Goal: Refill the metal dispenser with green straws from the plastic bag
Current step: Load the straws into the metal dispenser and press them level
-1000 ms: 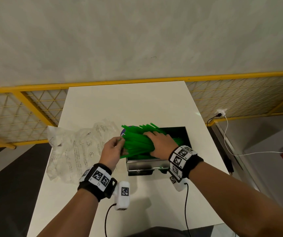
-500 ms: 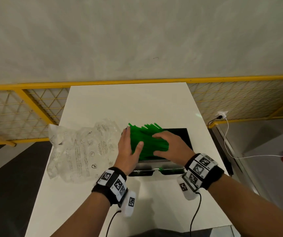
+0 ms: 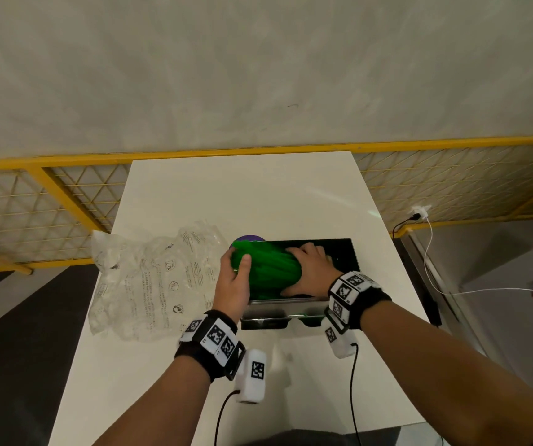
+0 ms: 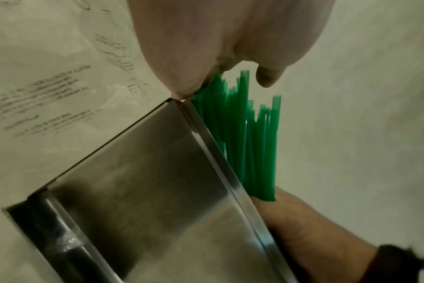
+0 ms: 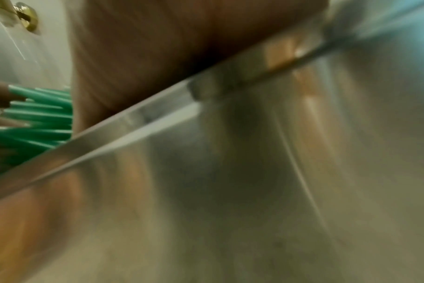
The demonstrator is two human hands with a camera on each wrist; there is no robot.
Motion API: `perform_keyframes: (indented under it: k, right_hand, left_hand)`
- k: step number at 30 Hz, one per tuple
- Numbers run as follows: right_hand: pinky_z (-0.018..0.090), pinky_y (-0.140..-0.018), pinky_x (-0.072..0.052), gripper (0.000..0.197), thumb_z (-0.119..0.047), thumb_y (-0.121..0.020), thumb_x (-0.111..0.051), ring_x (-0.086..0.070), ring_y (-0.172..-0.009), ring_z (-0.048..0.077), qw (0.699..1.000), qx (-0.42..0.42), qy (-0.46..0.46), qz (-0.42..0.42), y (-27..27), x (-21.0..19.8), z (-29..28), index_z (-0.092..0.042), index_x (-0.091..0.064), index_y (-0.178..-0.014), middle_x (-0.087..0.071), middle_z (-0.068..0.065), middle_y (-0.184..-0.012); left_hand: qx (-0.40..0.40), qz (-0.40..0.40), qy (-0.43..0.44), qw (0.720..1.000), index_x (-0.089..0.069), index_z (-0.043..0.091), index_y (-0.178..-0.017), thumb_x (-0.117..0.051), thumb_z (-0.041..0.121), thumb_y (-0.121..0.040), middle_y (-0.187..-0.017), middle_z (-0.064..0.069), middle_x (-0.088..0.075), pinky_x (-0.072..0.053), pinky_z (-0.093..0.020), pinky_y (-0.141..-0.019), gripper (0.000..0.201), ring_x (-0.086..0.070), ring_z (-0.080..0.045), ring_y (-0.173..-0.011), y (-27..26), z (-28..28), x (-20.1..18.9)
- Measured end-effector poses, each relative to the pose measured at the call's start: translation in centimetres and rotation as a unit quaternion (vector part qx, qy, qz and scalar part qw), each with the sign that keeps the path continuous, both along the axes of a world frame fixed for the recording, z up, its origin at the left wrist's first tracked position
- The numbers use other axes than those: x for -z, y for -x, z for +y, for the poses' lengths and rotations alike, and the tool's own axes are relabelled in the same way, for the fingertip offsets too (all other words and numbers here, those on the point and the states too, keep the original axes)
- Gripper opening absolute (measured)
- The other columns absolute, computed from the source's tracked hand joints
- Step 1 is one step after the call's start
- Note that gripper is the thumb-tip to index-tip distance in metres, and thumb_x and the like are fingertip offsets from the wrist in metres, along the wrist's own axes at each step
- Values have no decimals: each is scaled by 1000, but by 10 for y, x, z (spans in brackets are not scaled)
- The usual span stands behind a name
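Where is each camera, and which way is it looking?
Head: on the person's head, looking down at the table; both arms, left hand and right hand show.
Left wrist: beside the dispenser, looking along the straws; both hands show.
Right wrist: low against the blurred dispenser wall; the right palm shows.
All three share the straws and dispenser.

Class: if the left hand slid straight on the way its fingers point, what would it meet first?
Probably nothing more: the left hand already touches the straws' left ends. Beyond lies bare table.
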State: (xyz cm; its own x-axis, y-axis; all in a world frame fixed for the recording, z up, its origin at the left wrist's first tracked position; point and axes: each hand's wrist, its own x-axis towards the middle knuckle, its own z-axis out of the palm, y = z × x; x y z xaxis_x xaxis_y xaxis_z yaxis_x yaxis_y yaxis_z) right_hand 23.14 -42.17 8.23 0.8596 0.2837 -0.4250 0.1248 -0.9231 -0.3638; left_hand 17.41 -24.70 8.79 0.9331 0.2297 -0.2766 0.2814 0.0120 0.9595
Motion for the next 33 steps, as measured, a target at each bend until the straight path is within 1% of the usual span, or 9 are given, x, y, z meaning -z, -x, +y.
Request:
perform_keyframes:
  k: [7,10,14,17,22,25,28,31,33]
  right_hand:
    - [43,-105,-32,85,-48,-60,-80,-53,-112,21,999,-10,-47,8,-4,0,-2,-29,-38,-131,-58,-2,-121]
    - [41,-104,-26,81,-43,-64,-78,-50,-114,21,999,-36,-28,-30,-2,-4,-1,-30,-38,-133,-57,-3,-122]
    - [37,-103,-30,76,-36,-66,-76,-50,-111,22,996,-48,-36,-69,2,-12,-3,-25,-40,-132,-56,0,-122]
    - [36,-102,-35,75,-32,-70,-75,-49,-114,23,994,-46,-53,-89,5,-20,-3,-22,-38,-135,-53,3,-126]
    - [45,-102,-36,80,-35,-74,-71,-45,-120,28,995,-57,23,-78,4,-18,5,-25,-28,-141,-45,5,-135]
    - [49,-103,-35,85,-39,-74,-69,-42,-124,30,997,-34,52,-40,3,-9,7,-29,-21,-143,-41,6,-137]
    - [50,-105,-33,88,-34,-73,-72,-37,-128,30,1000,-10,5,-28,-1,-6,5,-30,-21,-145,-38,6,-139]
    - [48,-110,-28,88,-28,-72,-73,-35,-132,28,996,11,-73,-53,3,1,-1,-30,-24,-145,-36,4,-143]
    - [49,-111,-28,90,-29,-72,-74,-35,-132,28,994,10,-91,-57,6,6,-6,-30,-23,-146,-36,4,-143]
  left_hand:
    - [-23,-12,46,999,-35,32,-141,-47,32,-96,-141,1,-43,-39,-45,-108,46,-44,-19,-129,-10,7,2]
    - [-17,-33,-18,999,-61,25,-104,-52,45,-86,-114,-6,-61,-47,-50,-97,28,-58,-22,-108,-16,8,-1]
    - [-32,-23,-16,999,-54,18,-75,-57,42,-89,-81,-3,-62,-51,-42,-81,28,-61,-22,-82,-23,13,-6]
    - [-41,-18,24,999,-52,21,-69,-57,35,-91,-78,-2,-58,-49,-41,-77,27,-58,-22,-80,-25,16,-5]
    - [-58,-9,53,997,-59,16,-87,-54,18,-94,-93,-6,-61,-52,-34,-70,9,-59,-23,-88,-20,26,2]
    - [-23,-22,-74,997,-57,18,-113,-54,23,-94,-111,-1,-62,-53,-40,-85,20,-59,-21,-101,-17,35,4]
    - [-13,-28,-66,997,-31,23,-144,-46,35,-97,-144,4,-40,-36,-34,-107,51,-42,-11,-126,-9,36,-3]
    - [101,-12,-74,992,-16,23,-150,-37,39,-99,-146,11,-29,-19,-22,-111,58,-25,-2,-133,0,24,-5]
    - [176,-18,-120,977,-12,22,-151,-35,44,-97,-154,8,-20,-11,-30,-119,62,-16,-6,-142,6,18,2]
